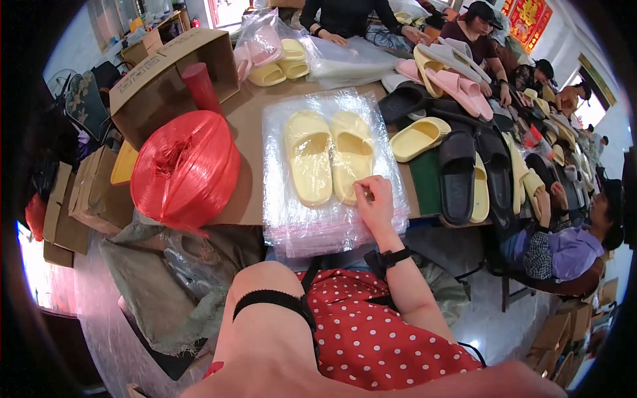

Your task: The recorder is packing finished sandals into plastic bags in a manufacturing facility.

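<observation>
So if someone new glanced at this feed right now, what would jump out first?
Probably the big red spool of plastic twine at the table's left. Then the pair of pale yellow foam slides lying on a stack of clear plastic bags, with the right hand touching the right slide's heel.

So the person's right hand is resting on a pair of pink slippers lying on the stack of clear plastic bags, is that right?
Not quite: the head view shows the slippers are pale yellow, not pink. The right hand does rest at the heel of one, and the pair lies on the stack of clear plastic bags.
</observation>
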Tool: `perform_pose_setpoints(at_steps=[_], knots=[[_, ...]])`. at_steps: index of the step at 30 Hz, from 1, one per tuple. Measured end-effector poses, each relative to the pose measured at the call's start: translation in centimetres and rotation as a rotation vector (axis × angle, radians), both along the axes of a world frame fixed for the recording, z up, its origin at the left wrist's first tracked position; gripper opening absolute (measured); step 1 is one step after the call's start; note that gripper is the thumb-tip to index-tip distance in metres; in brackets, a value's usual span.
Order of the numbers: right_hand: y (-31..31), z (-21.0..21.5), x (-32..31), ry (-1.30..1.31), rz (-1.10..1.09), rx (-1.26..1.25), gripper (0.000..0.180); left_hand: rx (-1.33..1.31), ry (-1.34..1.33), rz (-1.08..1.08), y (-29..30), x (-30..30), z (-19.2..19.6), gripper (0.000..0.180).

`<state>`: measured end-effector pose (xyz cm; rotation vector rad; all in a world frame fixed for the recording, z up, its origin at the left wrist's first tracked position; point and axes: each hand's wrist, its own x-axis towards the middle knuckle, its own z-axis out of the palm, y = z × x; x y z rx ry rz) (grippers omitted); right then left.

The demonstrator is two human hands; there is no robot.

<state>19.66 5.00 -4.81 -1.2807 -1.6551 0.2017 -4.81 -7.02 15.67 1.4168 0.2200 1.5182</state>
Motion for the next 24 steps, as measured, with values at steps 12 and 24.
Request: perform_pose_setpoints(at_steps=[12, 24], knots=[[-0.17, 0.36, 0.09, -0.005, 0.004, 0.004, 0.007, -0.091, -0.034, -0.036, -0.22, -0.55, -0.48, 0.032], [0.11, 0.18, 0.15, -0.007, -0.008, 0.031, 0.008, -0.146, -0.06, -0.099, -0.22, -0.5, 0.11, 0.035]])
